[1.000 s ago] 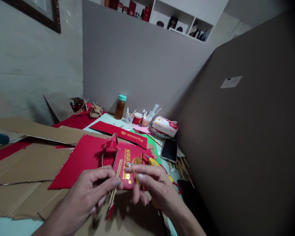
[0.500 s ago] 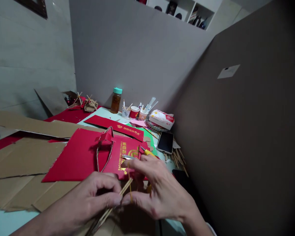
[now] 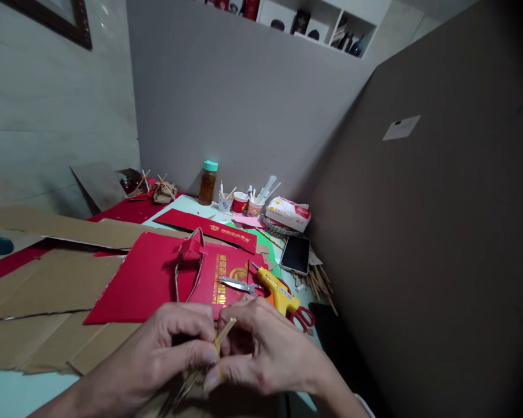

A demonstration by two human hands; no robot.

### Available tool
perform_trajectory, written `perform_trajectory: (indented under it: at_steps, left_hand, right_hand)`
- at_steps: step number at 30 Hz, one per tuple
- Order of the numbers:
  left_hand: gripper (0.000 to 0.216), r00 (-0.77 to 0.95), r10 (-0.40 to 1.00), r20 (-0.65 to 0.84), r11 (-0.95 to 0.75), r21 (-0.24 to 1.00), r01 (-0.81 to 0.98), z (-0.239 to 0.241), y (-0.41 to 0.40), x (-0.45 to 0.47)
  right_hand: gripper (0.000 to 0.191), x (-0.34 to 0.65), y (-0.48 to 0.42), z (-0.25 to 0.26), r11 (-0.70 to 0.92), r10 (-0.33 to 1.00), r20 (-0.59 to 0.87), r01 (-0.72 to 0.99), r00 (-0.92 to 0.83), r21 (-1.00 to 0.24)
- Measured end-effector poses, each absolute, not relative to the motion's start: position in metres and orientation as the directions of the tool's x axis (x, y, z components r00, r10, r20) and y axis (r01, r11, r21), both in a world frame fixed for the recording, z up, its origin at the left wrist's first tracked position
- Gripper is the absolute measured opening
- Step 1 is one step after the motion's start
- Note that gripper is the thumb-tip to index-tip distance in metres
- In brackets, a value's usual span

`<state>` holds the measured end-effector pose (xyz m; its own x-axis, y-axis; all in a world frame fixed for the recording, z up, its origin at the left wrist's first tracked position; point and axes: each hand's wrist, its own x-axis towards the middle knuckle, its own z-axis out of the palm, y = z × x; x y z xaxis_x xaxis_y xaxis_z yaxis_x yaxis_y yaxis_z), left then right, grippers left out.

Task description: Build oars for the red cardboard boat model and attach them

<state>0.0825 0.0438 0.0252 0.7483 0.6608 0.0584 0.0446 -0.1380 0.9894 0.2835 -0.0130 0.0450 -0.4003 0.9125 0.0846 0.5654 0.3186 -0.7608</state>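
My left hand [image 3: 168, 354] pinches a small bundle of thin wooden sticks [image 3: 221, 335] low in the middle of the view. My right hand [image 3: 265, 348] is closed against it, thumb and fingers pinching a yellow rubber band [image 3: 220, 367] that loops around the sticks. The lower ends of the sticks run down behind my left fingers. Just beyond my hands lies a red cardboard sheet [image 3: 148, 278] with gold print and a small folded red piece [image 3: 189, 255] standing on it.
A yellow glue gun [image 3: 279, 292] and red-handled scissors [image 3: 303, 318] lie right of the red sheet. A phone [image 3: 297, 254], loose sticks [image 3: 320, 281], a tissue pack [image 3: 293, 213], cups [image 3: 240, 203] and a brown bottle [image 3: 208, 183] sit farther back. Brown cardboard [image 3: 47, 290] covers the left. A grey partition [image 3: 418, 261] stands at right.
My hands have drawn together and lower. The sticks went from upright to tilted, and the rubber band held by my right hand now loops around them. The glue gun and scissors came into view.
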Motion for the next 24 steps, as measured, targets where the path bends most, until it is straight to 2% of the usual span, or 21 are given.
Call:
perform_trajectory:
  at_steps: [3,5,8,12,15,18,21,24]
  left_hand:
    - [0.032,0.618,0.785,0.052,0.048,0.988,-0.144,0.023,0.044,0.084]
    - [0.036,0.521,0.853,0.008,0.186,0.930,-0.318,0.024,0.045,0.086]
    - [0.037,0.439,0.899,-0.004,0.230,0.855,-0.464,0.026,0.050,0.086]
    - [0.035,0.395,0.919,0.001,0.218,0.833,-0.509,0.026,0.054,0.084]
    - [0.036,0.397,0.917,-0.028,0.250,0.817,-0.519,0.024,0.054,0.083]
    - [0.036,0.417,0.907,-0.058,0.286,0.812,-0.508,0.024,0.054,0.082]
    - [0.036,0.431,0.899,-0.079,0.314,0.801,-0.509,0.025,0.053,0.084]
    - [0.035,0.456,0.884,-0.099,0.350,0.787,-0.508,0.023,0.053,0.086]
  right_hand:
    - [0.039,0.276,-0.012,0.043,0.348,0.923,0.191,0.514,-0.334,-0.784]
    - [0.038,0.270,-0.013,0.043,0.419,0.908,0.334,0.561,-0.252,-0.714]
    - [0.026,0.265,-0.015,0.044,0.510,0.833,0.522,0.619,-0.181,-0.598]
    - [0.011,0.267,-0.016,0.044,0.670,0.670,0.707,0.594,-0.227,-0.445]
    - [0.011,0.271,-0.015,0.037,0.752,0.579,0.769,0.543,-0.271,-0.374]
    - [0.011,0.271,-0.012,0.029,0.786,0.480,0.844,0.546,-0.241,-0.291]
    - [0.012,0.267,-0.011,0.027,0.794,0.438,0.868,0.554,-0.234,-0.251]
    - [0.016,0.263,-0.015,0.030,0.787,0.452,0.865,0.553,-0.219,-0.271]
